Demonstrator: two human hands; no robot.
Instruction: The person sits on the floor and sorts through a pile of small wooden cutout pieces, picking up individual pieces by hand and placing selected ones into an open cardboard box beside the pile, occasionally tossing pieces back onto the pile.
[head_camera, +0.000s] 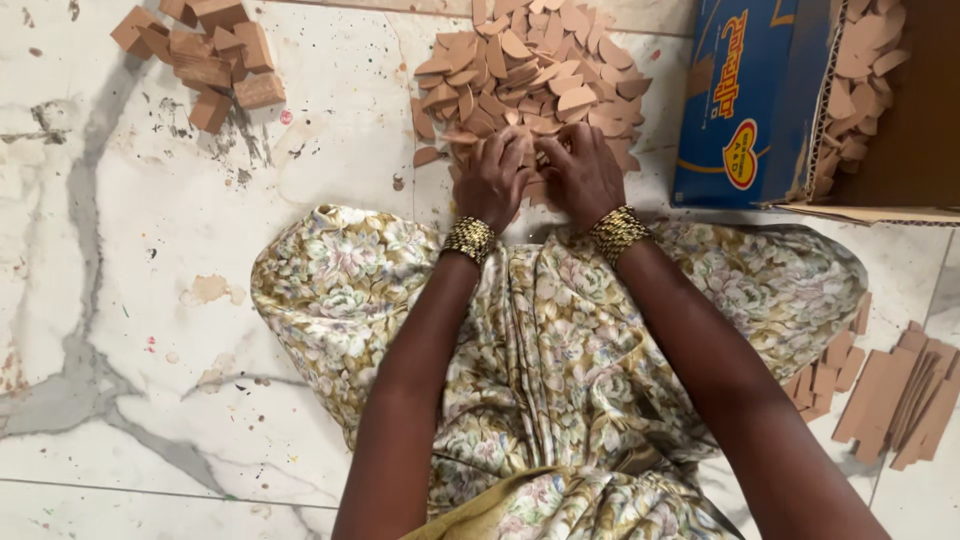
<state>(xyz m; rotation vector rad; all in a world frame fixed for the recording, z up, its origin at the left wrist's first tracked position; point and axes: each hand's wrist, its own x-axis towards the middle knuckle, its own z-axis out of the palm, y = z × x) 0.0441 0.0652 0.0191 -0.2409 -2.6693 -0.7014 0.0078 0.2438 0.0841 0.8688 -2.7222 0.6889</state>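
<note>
Both hands, left hand (492, 180) and right hand (583, 175), press curled fingers (512, 150) into the near edge of the cardboard-piece pile (530, 70) on the marble floor (150, 280); what they pinch, I cannot tell.

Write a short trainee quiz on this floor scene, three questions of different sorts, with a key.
1. True or false: both hands, left hand and right hand, rest at the near edge of the pile of flat brown pieces.
2. Multiple choice: the small brown blocks lie A) inside the box, B) on the floor at upper left, C) on the cloth.
3. Fill in: the blue cardboard box holds more flat brown ____.

Key: 1 true; 2 B; 3 pieces.
</note>
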